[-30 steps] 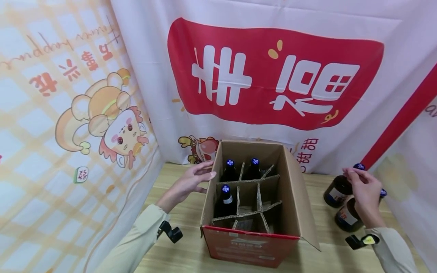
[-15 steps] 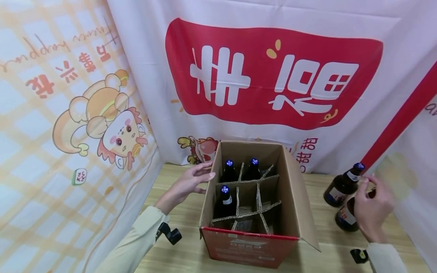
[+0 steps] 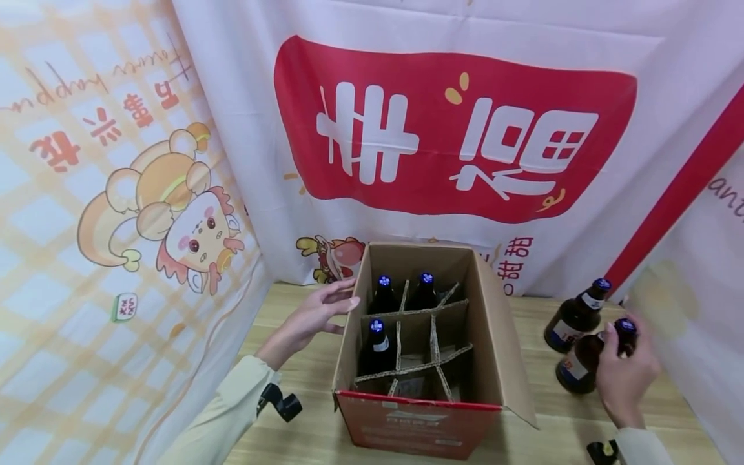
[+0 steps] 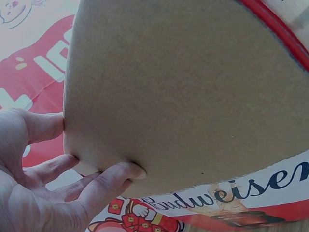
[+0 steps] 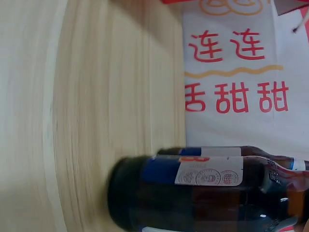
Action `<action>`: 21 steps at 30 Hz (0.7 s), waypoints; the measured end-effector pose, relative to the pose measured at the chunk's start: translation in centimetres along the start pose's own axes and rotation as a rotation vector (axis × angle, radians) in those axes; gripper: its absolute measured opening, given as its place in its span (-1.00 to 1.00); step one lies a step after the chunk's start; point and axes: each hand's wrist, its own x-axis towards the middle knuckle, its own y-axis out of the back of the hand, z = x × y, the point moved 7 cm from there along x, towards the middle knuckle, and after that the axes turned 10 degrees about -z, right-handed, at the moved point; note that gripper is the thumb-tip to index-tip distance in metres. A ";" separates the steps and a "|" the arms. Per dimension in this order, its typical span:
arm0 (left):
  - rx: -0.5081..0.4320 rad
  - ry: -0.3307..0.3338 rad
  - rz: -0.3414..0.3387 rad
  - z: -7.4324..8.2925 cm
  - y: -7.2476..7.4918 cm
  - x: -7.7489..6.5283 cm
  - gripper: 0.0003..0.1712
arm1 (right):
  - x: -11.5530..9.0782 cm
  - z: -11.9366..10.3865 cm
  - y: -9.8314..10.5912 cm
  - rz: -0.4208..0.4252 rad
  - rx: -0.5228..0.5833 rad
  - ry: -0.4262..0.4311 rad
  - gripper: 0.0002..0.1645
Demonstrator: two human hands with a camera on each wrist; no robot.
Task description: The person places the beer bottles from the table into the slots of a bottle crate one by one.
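Observation:
In the head view my right hand (image 3: 629,381) grips the neck of the nearer dark beer bottle (image 3: 577,367), thumb and fingers just below its blue cap. Behind it stands another beer bottle (image 3: 572,321) of the same kind. My left hand (image 3: 308,321) rests against the left side of an open cardboard box (image 3: 421,423), fingers fairly straight. The left wrist view shows those fingertips pressing on a brown flap (image 4: 183,96). Inside the box, cardboard dividers (image 3: 418,368) part the cells, and blue-capped bottles (image 3: 385,294) stand in two back cells and one left cell.
A box flap (image 3: 511,349) hangs out on the right, towards the bottles. Printed white cloth (image 3: 418,39) hangs behind, with cloth walls at left and right. Everything stands on a pale wooden tabletop (image 5: 106,96).
My right hand has come down from above the two standing bottles, round to the right, and onto the nearer one's neck. The left hand stays at the box; the head view has shifted slightly.

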 end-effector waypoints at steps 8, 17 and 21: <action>-0.016 0.006 -0.002 0.0 -0.1 0.2 -0.22 | -1.2 1.8 -1.2 0.083 0.124 -0.067 -0.63; -0.019 0.011 0.008 -0.1 -0.2 0.1 -0.21 | -2.8 -0.1 -4.0 0.033 0.258 -0.011 -0.66; -0.023 0.003 0.014 -0.1 -0.1 -0.1 -0.20 | -3.0 -1.8 -5.1 -0.074 0.224 0.015 -0.66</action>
